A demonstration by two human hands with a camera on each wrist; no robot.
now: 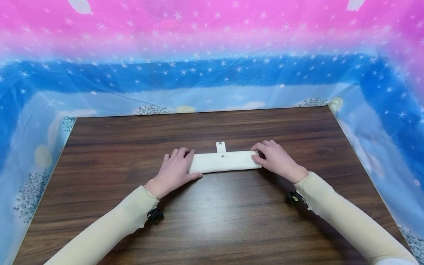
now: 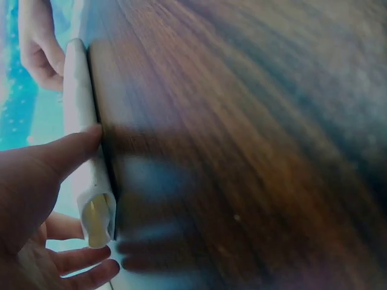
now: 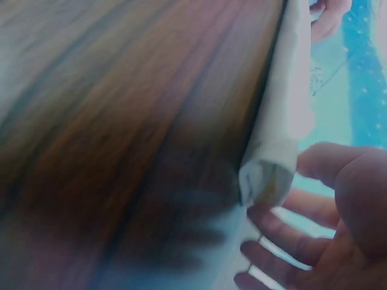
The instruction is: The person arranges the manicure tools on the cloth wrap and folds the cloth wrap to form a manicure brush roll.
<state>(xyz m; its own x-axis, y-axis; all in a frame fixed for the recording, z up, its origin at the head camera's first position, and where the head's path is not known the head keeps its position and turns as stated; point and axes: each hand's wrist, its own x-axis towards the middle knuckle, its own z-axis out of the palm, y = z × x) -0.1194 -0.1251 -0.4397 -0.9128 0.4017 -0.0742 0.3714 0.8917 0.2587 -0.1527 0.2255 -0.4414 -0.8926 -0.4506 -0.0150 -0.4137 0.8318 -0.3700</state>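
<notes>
A white folded cloth roll (image 1: 225, 162) lies lengthwise across the table, flat and long. From its far edge a small snap tab (image 1: 220, 146) sticks out, unfastened, and a matching metal stud sits on the roll. My left hand (image 1: 175, 167) holds the left end, thumb along the near edge and fingers at the far side. At the right end, my right hand (image 1: 276, 158) grips with thumb and forefinger. Both wrist views look into the roll's open ends, where folded layers and something yellowish (image 2: 98, 220) show; what that is cannot be made out.
The dark wood-grain table (image 1: 205, 221) reaches forward to a straight back edge. Behind and at both sides hangs a pink and blue snowflake-patterned cloth (image 1: 212, 70). A small black device (image 1: 155, 215) is strapped under each sleeve cuff.
</notes>
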